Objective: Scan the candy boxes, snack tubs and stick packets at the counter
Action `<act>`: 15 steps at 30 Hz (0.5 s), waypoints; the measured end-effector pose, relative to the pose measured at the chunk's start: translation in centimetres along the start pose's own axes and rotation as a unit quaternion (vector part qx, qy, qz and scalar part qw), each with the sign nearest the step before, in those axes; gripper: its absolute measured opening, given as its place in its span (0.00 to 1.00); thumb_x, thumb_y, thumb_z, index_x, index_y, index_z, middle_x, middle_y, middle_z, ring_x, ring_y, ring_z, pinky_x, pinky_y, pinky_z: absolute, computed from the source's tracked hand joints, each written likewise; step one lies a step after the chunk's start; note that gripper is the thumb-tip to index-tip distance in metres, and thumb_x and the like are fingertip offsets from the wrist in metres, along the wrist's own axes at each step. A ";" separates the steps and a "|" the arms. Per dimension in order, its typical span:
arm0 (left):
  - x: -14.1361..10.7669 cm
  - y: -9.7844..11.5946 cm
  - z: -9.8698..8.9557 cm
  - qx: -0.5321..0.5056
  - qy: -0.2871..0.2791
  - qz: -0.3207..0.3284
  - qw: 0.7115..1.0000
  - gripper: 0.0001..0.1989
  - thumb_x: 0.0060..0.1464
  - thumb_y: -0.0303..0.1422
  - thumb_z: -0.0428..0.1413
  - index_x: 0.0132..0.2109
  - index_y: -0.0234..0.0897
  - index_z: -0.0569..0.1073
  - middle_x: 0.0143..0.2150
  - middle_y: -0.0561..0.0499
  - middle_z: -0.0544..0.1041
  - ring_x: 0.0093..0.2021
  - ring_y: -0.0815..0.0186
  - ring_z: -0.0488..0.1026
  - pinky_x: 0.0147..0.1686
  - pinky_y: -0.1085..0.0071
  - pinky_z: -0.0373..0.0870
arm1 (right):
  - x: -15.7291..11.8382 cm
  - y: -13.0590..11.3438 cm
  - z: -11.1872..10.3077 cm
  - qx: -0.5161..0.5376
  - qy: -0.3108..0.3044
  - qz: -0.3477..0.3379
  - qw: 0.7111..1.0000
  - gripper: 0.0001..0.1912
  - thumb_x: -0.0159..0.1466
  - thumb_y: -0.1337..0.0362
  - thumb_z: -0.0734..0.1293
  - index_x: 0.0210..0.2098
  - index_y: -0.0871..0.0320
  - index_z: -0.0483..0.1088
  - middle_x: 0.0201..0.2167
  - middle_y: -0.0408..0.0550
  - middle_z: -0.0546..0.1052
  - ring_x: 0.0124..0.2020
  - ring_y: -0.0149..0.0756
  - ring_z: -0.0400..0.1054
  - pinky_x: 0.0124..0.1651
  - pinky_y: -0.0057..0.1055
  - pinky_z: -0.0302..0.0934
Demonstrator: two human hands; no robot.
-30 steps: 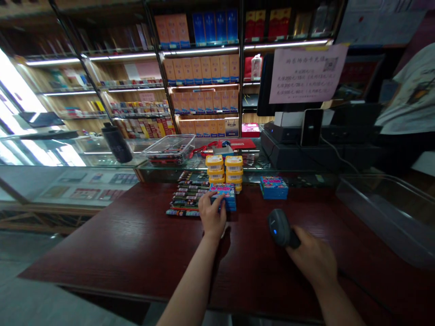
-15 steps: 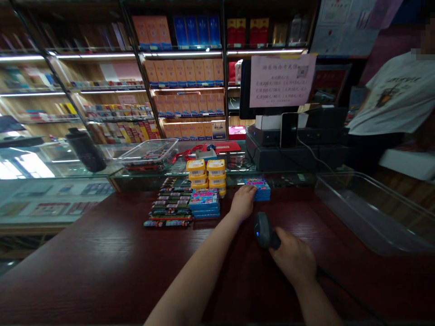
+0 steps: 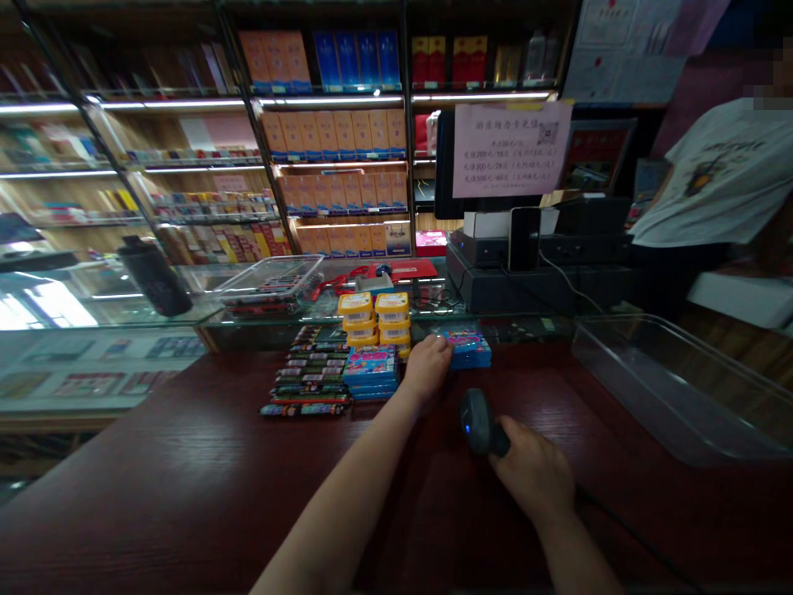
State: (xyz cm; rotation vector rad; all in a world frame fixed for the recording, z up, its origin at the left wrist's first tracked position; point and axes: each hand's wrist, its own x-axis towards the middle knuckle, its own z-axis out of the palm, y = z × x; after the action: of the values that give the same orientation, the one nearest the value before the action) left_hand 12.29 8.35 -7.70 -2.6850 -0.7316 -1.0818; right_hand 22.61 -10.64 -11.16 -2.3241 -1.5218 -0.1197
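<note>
My right hand (image 3: 538, 469) is wrapped round the handle of a black barcode scanner (image 3: 477, 423), held above the dark wooden counter with a small blue light showing. My left hand (image 3: 427, 368) is at the left end of a short stack of blue, pink-lettered packs (image 3: 469, 350). Its fingers are loosely bent and apart, with no object visible in them; the fingertips are partly hidden. Left of that hand, a taller stack of like blue packs (image 3: 372, 372) stands before stacked yellow-lidded tubs (image 3: 375, 318). Beside them lies a row of dark, slim wrapped sticks (image 3: 310, 372).
A clear plastic bin (image 3: 669, 397) stands at the right. Behind are a clear tray (image 3: 269, 281), a black bottle (image 3: 154, 277) and a monitor bearing a pink paper sign (image 3: 511, 153). A person in a white shirt (image 3: 728, 178) stands at the back right.
My left hand has drawn back leftwards, uncovering more of the short pack stack, which stays put. The right hand and scanner have hardly moved.
</note>
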 end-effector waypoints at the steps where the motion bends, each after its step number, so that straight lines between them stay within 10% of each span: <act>1: -0.5 0.0 -0.8 -0.027 0.038 -0.033 0.998 0.05 0.56 0.28 0.53 0.37 0.39 0.73 0.33 0.49 0.71 0.37 0.63 0.67 0.36 0.69 0.63 | 0.0 0.0 0.0 0.006 -0.002 0.001 1.000 0.09 0.59 0.64 0.62 0.39 0.52 0.70 0.32 0.44 0.78 0.34 0.39 0.73 0.33 0.32 0.56; 4: -2.7 0.2 -3.4 -0.159 0.180 -0.188 0.952 0.05 0.56 0.33 0.54 0.37 0.38 0.73 0.31 0.51 0.71 0.33 0.67 0.68 0.34 0.70 0.65 | -0.1 -0.1 -0.1 0.017 -0.007 0.002 1.000 0.08 0.60 0.64 0.62 0.38 0.52 0.70 0.31 0.43 0.78 0.35 0.40 0.73 0.33 0.32 0.57; 7: -5.4 0.3 -5.3 -0.363 0.266 -0.332 0.829 0.11 0.52 0.39 0.57 0.37 0.36 0.72 0.31 0.52 0.73 0.30 0.69 0.70 0.30 0.72 0.69 | -0.3 -0.1 -0.1 0.010 -0.005 0.000 1.000 0.10 0.60 0.64 0.61 0.40 0.52 0.70 0.32 0.44 0.79 0.35 0.41 0.74 0.34 0.33 0.58; 11: -8.9 0.0 -6.4 -0.547 0.317 -0.414 0.655 0.20 0.39 0.38 0.66 0.39 0.34 0.71 0.36 0.50 0.76 0.34 0.66 0.75 0.37 0.65 0.75 | -0.6 -0.2 0.1 0.009 -0.003 -0.009 1.000 0.11 0.61 0.63 0.60 0.42 0.51 0.70 0.34 0.45 0.79 0.34 0.42 0.74 0.33 0.34 0.58; 15: -10.7 -0.4 -6.5 -0.572 0.348 -0.447 0.593 0.21 0.33 0.35 0.69 0.36 0.31 0.72 0.32 0.50 0.77 0.32 0.67 0.76 0.39 0.63 0.76 | -0.8 -0.6 0.0 0.050 0.008 -0.028 0.998 0.13 0.59 0.62 0.61 0.42 0.51 0.71 0.34 0.46 0.79 0.34 0.44 0.74 0.33 0.34 0.59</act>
State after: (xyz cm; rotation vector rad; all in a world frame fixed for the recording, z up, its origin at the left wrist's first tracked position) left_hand 1.47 2.56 -10.35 -1.7438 -1.5921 -3.5821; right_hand 21.79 -11.13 -11.21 -2.1986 -1.5494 -0.0757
